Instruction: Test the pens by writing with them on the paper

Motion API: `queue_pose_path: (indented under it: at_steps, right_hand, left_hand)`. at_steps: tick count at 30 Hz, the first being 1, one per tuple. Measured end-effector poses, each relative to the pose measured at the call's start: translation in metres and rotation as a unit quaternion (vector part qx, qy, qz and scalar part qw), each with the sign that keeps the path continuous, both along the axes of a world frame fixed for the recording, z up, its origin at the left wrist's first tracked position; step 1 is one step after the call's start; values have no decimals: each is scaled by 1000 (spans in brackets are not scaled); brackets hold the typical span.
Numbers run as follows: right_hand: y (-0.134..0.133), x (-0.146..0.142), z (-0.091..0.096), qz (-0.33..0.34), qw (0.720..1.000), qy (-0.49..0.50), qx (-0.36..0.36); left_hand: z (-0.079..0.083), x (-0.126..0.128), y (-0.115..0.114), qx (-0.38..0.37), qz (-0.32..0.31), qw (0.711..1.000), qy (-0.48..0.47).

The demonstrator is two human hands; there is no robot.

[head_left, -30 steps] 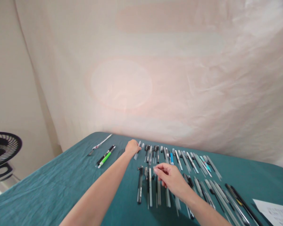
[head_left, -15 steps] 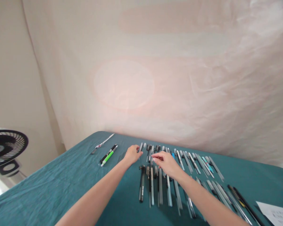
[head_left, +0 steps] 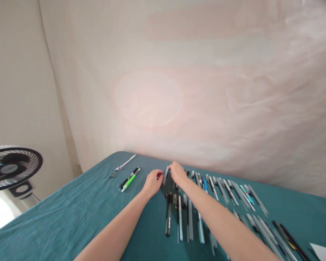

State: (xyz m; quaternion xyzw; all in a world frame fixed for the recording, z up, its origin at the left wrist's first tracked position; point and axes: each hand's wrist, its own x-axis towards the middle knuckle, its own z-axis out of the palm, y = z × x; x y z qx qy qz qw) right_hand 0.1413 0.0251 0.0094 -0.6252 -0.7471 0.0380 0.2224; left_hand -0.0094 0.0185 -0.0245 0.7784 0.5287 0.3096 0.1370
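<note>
Two rows of pens and separate pen parts lie on the teal cloth (head_left: pixel 92 217). Near the far edge, a slim grey pen barrel (head_left: pixel 165 175) lies between my two hands. My left hand (head_left: pixel 153 182) is just left of it, fingers loosely curled with a small gap at the thumb. Over the far row's left end is my right hand (head_left: pixel 178 173), its fingertips closed close to the barrel's top; whatever they pinch is hidden. Below my hands, a dark pen (head_left: pixel 168 214) begins the near row. My right forearm covers part of both rows.
Left of my hands lie a lime green pen (head_left: pixel 130 180), a black pen (head_left: pixel 129 177) and a clear pen (head_left: pixel 125 163). A fan (head_left: pixel 13 168) stands beyond the table's left edge. White paper (head_left: pixel 324 251) lies at the lower right. A pale cloth hangs behind.
My right hand has moved left and farther away, from over the far row to the grey barrel's top. My left hand stays beside the barrel. The view has shifted slightly left.
</note>
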Motion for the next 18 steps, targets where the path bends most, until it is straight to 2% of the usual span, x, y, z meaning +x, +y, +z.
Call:
queue_pose_path:
  at_steps: [4,8,13,18]
  right_hand:
    - [-2,-5,-1,-8,999,-36,4]
    - [-2,-8,-2,-10,999,-45,1]
    - [-4,-3,2,-8,1000,-4,18]
    - [-15,18,15,-4,997,60,54]
  left_hand:
    - [9,-14,6,4,44,997,59]
    - [25,-35,10,0,104,986,130]
    - [42,-63,12,-28,182,961,204]
    - [48,-76,13,-84,233,941,229]
